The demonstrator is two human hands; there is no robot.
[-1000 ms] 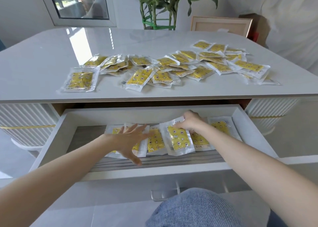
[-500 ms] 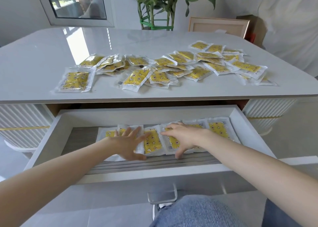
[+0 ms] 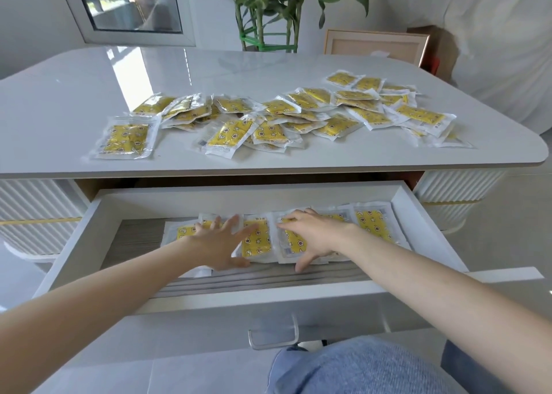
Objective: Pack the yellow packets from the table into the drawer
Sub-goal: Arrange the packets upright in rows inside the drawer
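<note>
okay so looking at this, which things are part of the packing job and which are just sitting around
Part of the job: yellow packets on the table, packets in the drawer, drawer, left hand, right hand.
Just there: plant, picture frame, window.

Two flat hands [image 3: 221, 244] [image 3: 310, 235] cover parts of the yellow plastic packets [image 3: 257, 239] in the white open drawer [image 3: 74, 238]; packet print unreadable.

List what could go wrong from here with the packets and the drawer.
1. The row of packets in the drawer overlaps loosely; both flat hands, left hand and right hand, could skew it.
2. The table pile is heaped and glossy; grabbing from it may slide packets off the near edge.
3. The drawer's left part is unfilled, so the row could drift.
</note>
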